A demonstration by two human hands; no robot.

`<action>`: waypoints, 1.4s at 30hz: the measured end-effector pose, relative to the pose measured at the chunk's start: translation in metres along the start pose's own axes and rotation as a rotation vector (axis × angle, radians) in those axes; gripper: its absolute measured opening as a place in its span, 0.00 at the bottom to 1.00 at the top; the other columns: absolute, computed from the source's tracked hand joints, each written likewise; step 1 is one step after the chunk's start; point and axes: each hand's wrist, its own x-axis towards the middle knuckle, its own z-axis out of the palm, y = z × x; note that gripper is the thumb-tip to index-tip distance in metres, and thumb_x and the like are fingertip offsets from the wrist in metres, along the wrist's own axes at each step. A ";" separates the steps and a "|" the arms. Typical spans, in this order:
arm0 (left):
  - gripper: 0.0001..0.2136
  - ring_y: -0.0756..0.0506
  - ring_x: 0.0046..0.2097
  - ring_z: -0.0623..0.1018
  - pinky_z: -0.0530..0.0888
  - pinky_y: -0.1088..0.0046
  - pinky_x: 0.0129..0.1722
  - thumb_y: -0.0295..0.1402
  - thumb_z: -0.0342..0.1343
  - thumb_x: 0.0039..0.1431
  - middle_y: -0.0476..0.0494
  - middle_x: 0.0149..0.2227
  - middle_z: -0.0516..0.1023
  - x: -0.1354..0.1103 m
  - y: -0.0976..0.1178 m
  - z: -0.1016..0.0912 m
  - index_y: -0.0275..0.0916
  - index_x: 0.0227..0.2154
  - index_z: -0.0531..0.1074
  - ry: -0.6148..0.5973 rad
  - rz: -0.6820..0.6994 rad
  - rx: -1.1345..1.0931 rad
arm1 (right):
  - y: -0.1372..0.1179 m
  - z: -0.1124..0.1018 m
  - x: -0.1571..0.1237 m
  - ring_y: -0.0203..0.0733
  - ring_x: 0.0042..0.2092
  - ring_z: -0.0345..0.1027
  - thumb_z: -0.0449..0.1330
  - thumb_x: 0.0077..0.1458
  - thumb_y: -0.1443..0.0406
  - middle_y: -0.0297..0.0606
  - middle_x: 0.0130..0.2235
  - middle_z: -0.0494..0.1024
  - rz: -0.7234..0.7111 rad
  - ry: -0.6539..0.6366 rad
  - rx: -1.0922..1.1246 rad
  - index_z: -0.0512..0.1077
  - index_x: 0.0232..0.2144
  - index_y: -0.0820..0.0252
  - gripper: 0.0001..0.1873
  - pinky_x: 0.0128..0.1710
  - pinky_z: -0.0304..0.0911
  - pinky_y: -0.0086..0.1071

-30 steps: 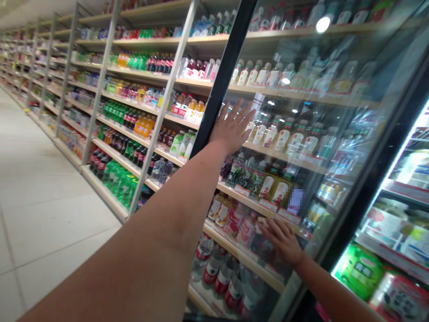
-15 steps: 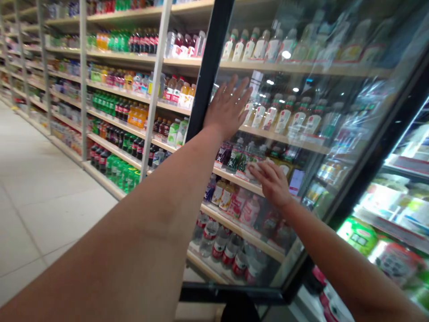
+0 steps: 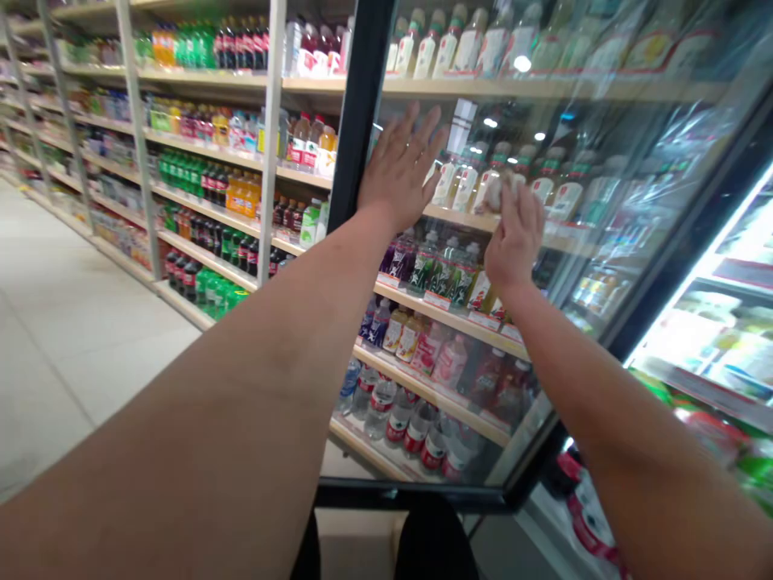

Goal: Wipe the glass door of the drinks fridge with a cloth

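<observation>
An open glass door (image 3: pixel 564 318) with a black frame (image 3: pixel 356 121) stands tilted across the view. My left hand (image 3: pixel 399 169) lies flat with fingers spread on the pane, close to the frame's left side. Further right, my right hand (image 3: pixel 516 238) has its fingers closed over a crumpled whitish cloth (image 3: pixel 498 192), which it presses to the glass. Part of the cloth is hidden under the fingers. Through the pane, bottles with white labels (image 3: pixel 465 185) show behind both hands.
Shelves of drink bottles (image 3: pixel 241 193) run along the left, beside a pale tiled floor (image 3: pixel 42 322). At the right, a lit cooler (image 3: pixel 713 322) holds packaged goods. My dark-clad legs (image 3: pixel 438 540) are below the door's bottom edge.
My right hand has moved up the glass with the cloth, from the lower bottle row to the row above. My left hand stays spread on the pane. The view has shifted slightly.
</observation>
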 end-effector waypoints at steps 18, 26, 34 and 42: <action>0.36 0.47 0.72 0.33 0.36 0.59 0.73 0.45 0.42 0.58 0.74 0.69 0.43 0.000 -0.002 0.003 0.55 0.70 0.43 0.043 -0.004 0.049 | -0.026 -0.001 -0.045 0.47 0.66 0.57 0.50 0.66 0.66 0.35 0.65 0.67 -0.611 -0.244 0.050 0.61 0.65 0.45 0.26 0.63 0.57 0.45; 0.38 0.50 0.71 0.28 0.34 0.62 0.73 0.50 0.43 0.55 0.76 0.68 0.47 0.002 -0.003 0.007 0.57 0.70 0.44 0.051 -0.010 0.061 | -0.012 0.026 0.043 0.48 0.68 0.52 0.39 0.70 0.62 0.49 0.65 0.63 0.033 0.173 0.075 0.62 0.65 0.61 0.26 0.67 0.51 0.52; 0.32 0.47 0.72 0.33 0.38 0.58 0.74 0.46 0.39 0.63 0.71 0.70 0.41 0.002 -0.006 0.011 0.52 0.70 0.45 0.079 0.006 0.107 | -0.073 0.019 -0.074 0.48 0.72 0.41 0.47 0.65 0.71 0.34 0.69 0.57 -0.395 -0.199 0.215 0.56 0.67 0.47 0.31 0.70 0.50 0.53; 0.32 0.44 0.72 0.35 0.40 0.55 0.74 0.43 0.41 0.63 0.66 0.70 0.45 0.002 -0.005 0.010 0.53 0.70 0.47 0.073 -0.008 0.105 | -0.063 -0.002 -0.168 0.46 0.70 0.49 0.51 0.66 0.67 0.37 0.65 0.66 -0.841 -0.417 0.352 0.66 0.62 0.55 0.23 0.66 0.57 0.45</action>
